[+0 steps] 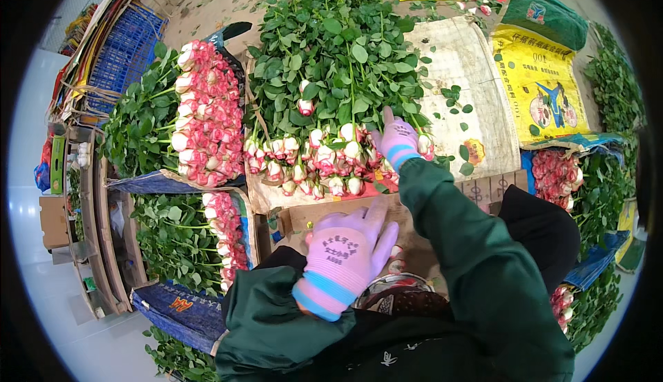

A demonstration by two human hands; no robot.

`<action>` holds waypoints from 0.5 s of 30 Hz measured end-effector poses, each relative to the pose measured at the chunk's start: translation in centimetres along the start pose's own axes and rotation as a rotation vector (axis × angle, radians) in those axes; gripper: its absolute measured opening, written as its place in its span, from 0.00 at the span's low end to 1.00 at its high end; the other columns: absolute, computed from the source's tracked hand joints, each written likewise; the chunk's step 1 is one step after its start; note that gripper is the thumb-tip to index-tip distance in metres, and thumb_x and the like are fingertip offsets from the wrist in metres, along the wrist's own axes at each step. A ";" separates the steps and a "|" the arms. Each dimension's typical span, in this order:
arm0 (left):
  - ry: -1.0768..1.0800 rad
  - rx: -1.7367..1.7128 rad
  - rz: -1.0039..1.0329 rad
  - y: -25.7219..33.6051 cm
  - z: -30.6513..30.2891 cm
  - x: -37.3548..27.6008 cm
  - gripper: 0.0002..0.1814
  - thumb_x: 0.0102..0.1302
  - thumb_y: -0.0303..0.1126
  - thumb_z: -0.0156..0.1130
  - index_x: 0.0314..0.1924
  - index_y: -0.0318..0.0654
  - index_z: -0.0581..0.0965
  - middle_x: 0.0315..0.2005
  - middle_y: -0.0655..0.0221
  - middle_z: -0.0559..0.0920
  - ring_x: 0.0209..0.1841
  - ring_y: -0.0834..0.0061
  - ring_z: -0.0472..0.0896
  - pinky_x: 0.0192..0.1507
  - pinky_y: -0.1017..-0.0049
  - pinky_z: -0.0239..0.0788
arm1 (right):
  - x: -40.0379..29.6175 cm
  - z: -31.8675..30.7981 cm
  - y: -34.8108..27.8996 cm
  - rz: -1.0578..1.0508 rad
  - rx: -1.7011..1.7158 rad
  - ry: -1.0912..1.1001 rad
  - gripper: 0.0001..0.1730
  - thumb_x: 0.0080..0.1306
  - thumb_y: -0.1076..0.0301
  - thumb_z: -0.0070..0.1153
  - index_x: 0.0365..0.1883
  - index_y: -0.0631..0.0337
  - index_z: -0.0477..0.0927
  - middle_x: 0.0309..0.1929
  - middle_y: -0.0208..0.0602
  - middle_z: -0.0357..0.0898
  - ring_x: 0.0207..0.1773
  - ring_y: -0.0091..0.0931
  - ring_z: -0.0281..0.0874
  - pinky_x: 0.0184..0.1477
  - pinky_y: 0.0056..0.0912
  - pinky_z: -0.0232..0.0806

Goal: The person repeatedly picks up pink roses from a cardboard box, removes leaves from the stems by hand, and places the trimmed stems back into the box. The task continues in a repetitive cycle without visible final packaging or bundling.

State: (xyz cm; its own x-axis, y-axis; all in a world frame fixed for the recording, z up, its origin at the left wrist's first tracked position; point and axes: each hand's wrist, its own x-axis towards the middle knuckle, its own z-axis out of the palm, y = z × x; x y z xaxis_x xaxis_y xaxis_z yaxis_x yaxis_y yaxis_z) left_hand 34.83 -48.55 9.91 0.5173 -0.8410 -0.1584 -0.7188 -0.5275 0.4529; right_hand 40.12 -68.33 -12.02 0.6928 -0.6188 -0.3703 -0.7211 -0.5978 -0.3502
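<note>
A large pile of cut roses lies before me, its leafy stems point(331, 45) pointing away and its pink-and-white blooms point(323, 159) towards me. My right hand point(396, 136), in a lilac knit glove with a blue cuff band, reaches to the pile's right side. Its index finger points forward over the leaves; the lower fingers are hidden, so a grip on a stem cannot be made out. My left hand point(344, 250), gloved alike, hovers palm down near my lap with thumb and fingers apart. Nothing shows in it.
At left are stacked rose bundles point(207, 118) with blue wraps point(178, 312) and a blue plastic crate point(116, 61). A whitish woven sack point(466, 92) with loose leaves and a yellow printed sack point(538, 82) lie right of the pile. More rose bundles point(557, 172) stand at far right.
</note>
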 end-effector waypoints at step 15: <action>-0.057 0.072 0.011 -1.5 1.6 0.4 0.24 0.69 0.43 0.55 0.57 0.34 0.74 0.26 0.58 0.84 0.29 0.56 0.82 0.35 0.59 0.72 | 0.8 -11.8 0.7 -0.209 1.320 -0.297 0.18 0.72 0.65 0.56 0.55 0.67 0.75 0.25 0.33 0.82 0.20 0.19 0.73 0.24 0.19 0.68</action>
State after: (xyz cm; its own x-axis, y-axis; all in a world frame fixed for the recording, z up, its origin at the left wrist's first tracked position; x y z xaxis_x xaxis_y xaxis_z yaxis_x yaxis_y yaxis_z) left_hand 35.33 -48.29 7.75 0.4837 -0.8511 -0.2042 -0.7569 -0.5239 0.3907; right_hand 40.23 -75.27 -2.43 0.8816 -0.3466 -0.3202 -0.1884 0.3636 -0.9123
